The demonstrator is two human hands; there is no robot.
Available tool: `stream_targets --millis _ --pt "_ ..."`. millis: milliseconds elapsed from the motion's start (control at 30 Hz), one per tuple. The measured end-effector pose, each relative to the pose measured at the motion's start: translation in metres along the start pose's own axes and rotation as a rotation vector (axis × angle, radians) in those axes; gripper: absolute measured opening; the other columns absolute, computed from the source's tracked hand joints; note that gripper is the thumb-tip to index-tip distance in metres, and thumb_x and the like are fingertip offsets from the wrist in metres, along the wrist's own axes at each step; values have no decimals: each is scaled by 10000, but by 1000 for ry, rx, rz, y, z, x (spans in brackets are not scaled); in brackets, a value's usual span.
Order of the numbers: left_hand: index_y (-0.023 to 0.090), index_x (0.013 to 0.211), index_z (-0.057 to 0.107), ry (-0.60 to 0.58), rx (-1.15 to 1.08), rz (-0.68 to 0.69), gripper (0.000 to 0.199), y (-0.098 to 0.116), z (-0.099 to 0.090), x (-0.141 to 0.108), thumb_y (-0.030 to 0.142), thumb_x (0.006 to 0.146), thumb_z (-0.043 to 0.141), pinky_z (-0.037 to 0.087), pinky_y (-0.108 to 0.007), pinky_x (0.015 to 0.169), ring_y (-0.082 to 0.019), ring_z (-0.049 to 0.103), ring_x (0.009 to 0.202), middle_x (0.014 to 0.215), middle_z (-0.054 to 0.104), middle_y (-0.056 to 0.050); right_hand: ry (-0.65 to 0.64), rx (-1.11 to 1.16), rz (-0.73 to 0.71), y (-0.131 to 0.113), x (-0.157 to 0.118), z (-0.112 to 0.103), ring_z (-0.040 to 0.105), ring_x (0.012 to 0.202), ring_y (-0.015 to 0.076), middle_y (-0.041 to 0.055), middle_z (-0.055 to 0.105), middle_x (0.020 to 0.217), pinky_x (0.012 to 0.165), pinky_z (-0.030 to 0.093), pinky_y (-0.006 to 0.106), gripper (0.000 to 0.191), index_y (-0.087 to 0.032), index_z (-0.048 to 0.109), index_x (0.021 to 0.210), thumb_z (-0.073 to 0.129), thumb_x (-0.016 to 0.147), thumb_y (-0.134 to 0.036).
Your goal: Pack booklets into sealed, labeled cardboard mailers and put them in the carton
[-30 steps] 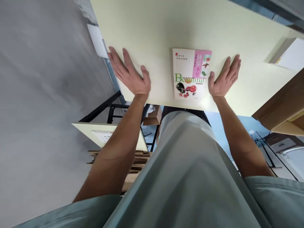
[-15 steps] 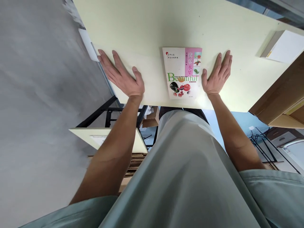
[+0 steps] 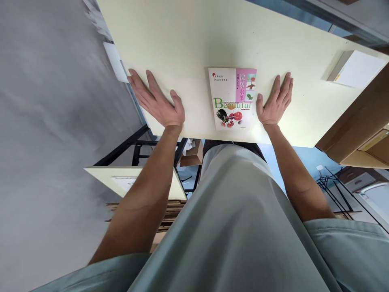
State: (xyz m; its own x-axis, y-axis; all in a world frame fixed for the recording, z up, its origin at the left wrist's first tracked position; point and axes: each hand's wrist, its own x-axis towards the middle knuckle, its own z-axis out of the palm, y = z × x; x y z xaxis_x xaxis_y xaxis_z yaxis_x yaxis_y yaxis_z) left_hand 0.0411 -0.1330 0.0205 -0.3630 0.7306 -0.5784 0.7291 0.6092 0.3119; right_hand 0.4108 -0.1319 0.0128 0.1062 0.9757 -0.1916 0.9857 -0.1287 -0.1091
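Note:
A book point(image 3: 226, 87) with a white and pink cover, fruit pictures and the word "Beautiful" lies closed on the pale table point(image 3: 182, 36), close to its near edge. My left hand point(image 3: 159, 101) rests palm down on the tabletop to the left of the book, fingers stretched and thumb spread. On the other side, my right hand point(image 3: 276, 101) lies flat with its fingers out, its thumb just beside the book's right edge. Neither hand holds anything.
A white box point(image 3: 357, 69) sits at the table's right end, above a brown cardboard box point(image 3: 352, 121). A grey wall point(image 3: 54, 121) runs along the left. Below stand a black metal frame point(image 3: 136, 144) and a pale board point(image 3: 121, 178).
The view has tilted slightly, so the table, book and hands appear a little lower. Both hands stay flat in place, and the book has not moved on the table.

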Motion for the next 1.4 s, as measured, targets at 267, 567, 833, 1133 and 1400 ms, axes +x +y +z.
stream_targets --millis 267,567,833,1133,1400 --pt "30 1709 262 242 95 152 1215 7 -4 4 919 924 -6 -37 -530 1405 -258 -147 1713 1860 70 -128 12 -4 -1 -2 -1 -1 150 1692 433 238 251 1773 1246 313 761 887 -113 408 1670 173 1064 -715" --pt "162 1758 170 152 48 72 1058 17 -9 -2 870 979 61 -101 -543 1396 -209 -328 1643 1862 4 41 4 -32 -14 2 -1 2 111 1700 430 216 215 1794 1261 300 753 865 -123 389 1683 180 1070 -697" --pt "184 1759 175 162 24 59 1092 18 -10 -3 918 952 129 -124 -541 1407 -206 -373 1611 1855 -19 69 8 -32 -13 2 -2 2 113 1702 425 216 220 1796 1260 299 764 871 -120 384 1686 186 1070 -703" --pt "201 1754 189 134 -26 89 1126 13 -8 0 940 910 91 -108 -550 1398 -234 -278 1675 1867 48 45 21 -59 -22 3 -2 4 110 1704 418 222 214 1798 1280 288 728 864 -108 377 1686 211 1069 -689" --pt "65 1678 305 244 71 161 1079 5 -3 7 878 975 207 -25 -534 1400 -303 -37 1726 1851 114 -170 20 -40 -19 2 -3 2 113 1701 420 234 210 1797 1283 272 731 886 -91 362 1690 213 1066 -702"
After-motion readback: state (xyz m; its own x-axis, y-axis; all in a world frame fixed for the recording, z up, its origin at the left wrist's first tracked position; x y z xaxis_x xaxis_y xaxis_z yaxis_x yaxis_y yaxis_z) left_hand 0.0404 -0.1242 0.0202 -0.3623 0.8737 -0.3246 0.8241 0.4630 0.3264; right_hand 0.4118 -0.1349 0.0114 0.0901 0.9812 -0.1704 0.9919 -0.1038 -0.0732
